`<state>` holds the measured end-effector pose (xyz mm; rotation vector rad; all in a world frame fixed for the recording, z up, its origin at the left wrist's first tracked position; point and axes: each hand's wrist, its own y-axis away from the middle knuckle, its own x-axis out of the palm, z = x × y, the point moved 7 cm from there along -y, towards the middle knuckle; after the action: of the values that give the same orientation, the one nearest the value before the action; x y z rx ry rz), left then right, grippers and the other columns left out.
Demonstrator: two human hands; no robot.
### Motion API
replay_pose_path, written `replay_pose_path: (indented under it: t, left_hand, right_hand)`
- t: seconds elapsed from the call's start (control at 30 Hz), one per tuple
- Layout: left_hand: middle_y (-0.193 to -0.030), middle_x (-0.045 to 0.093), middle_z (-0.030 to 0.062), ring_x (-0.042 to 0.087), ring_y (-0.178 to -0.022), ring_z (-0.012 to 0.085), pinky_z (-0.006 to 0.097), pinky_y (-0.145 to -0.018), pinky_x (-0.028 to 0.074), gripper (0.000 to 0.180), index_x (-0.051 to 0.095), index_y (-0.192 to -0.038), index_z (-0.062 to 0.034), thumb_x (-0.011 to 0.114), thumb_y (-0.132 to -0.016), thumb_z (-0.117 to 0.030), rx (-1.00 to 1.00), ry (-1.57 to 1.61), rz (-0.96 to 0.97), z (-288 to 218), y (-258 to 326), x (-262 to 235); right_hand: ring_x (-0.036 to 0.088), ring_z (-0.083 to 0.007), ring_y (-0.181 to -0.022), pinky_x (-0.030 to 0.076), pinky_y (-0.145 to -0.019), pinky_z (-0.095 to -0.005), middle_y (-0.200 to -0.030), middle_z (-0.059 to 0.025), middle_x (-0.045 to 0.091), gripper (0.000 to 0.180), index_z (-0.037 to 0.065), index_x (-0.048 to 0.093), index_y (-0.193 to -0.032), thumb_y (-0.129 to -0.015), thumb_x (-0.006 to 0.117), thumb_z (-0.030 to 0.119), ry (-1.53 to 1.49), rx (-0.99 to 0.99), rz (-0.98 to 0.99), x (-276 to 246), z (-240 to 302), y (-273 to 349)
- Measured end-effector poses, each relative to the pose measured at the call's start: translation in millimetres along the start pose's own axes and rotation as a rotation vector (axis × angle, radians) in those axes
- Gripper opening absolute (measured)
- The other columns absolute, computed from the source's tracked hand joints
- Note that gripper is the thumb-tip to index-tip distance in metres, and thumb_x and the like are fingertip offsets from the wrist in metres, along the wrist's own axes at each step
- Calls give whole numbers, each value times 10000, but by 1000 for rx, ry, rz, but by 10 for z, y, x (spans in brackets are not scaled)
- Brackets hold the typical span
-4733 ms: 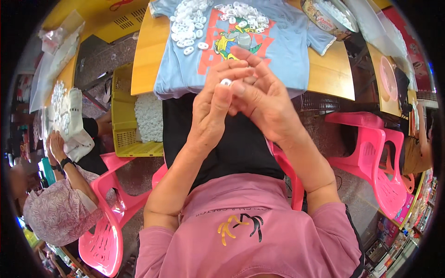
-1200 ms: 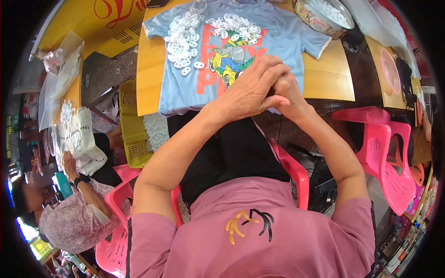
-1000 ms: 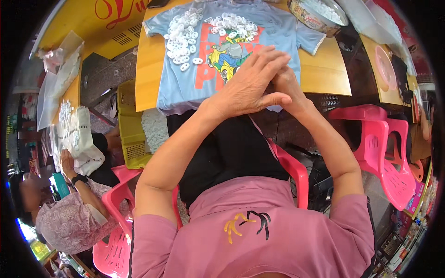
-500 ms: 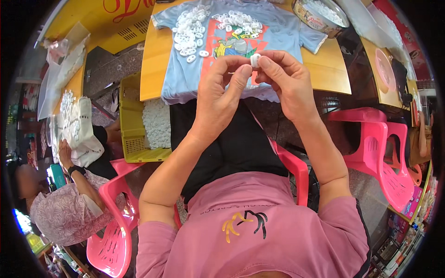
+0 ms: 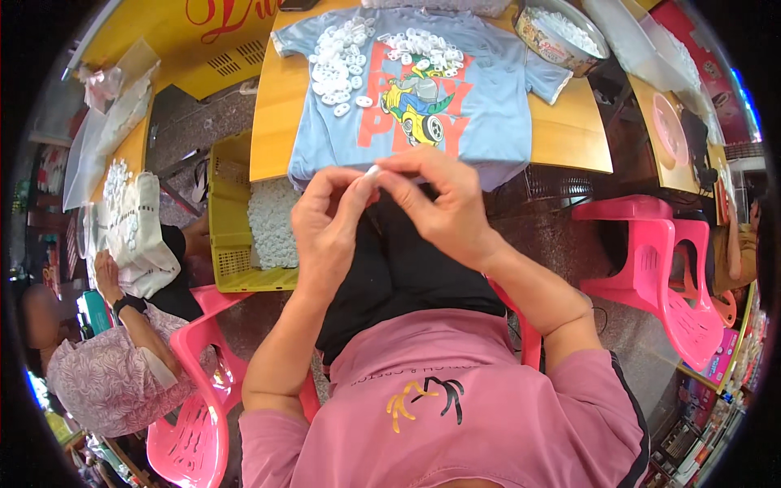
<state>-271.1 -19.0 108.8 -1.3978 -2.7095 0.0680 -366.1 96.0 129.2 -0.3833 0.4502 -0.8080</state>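
Observation:
Between the fingertips of both hands is a small white plastic piece (image 5: 373, 172), mostly covered by the fingers and seen nearly edge-on. My left hand (image 5: 325, 224) pinches one end, and my right hand (image 5: 443, 199) closes on the other. Both are over my lap, just at the near edge of a blue T-shirt (image 5: 329, 150) with a printed picture, spread flat on the wooden table (image 5: 270, 122). On the shirt lie two heaps of similar oval white pieces with holes, a left heap (image 5: 333, 71) and a right heap (image 5: 423, 53).
A round tin (image 5: 561, 50) of white pieces stands at the table's far right. Left of my legs, a yellow crate (image 5: 230, 203) holds many white pieces (image 5: 273, 224). A pink chair (image 5: 651, 252) is at right; another person (image 5: 122, 358) sits at left.
Both hands have come lower and to the left, toward my lap, uncovering more of the shirt's print. The white piece has turned from face-on to nearly edge-on.

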Motion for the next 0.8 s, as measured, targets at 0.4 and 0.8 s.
replay_pose_path:
  t: [0.4, 0.8]
  left_hand:
    - [-784, 616, 28, 579, -761, 99, 241, -698, 462, 121, 630, -953, 9, 645, -898, -98, -109, -649, -305, 821, 179, -1996]
    - [-901, 655, 113, 637, -792, 190, 300, -706, 497, 159, 634, -1011, 14, 625, -885, -84, -128, -707, 170, 651, 96, -1031]
  right_hand:
    - [623, -127, -732, 473, -616, -261, -878, -98, 668, 157, 14, 692, -1022, -878, 646, 58, 421, 103, 32, -808, -695, -556]
    - [633, -291, -800, 496, -704, -362, -923, -88, 649, 170, 55, 691, -955, -857, 654, 189, 883, -51, 235, -937, -997, -1002]
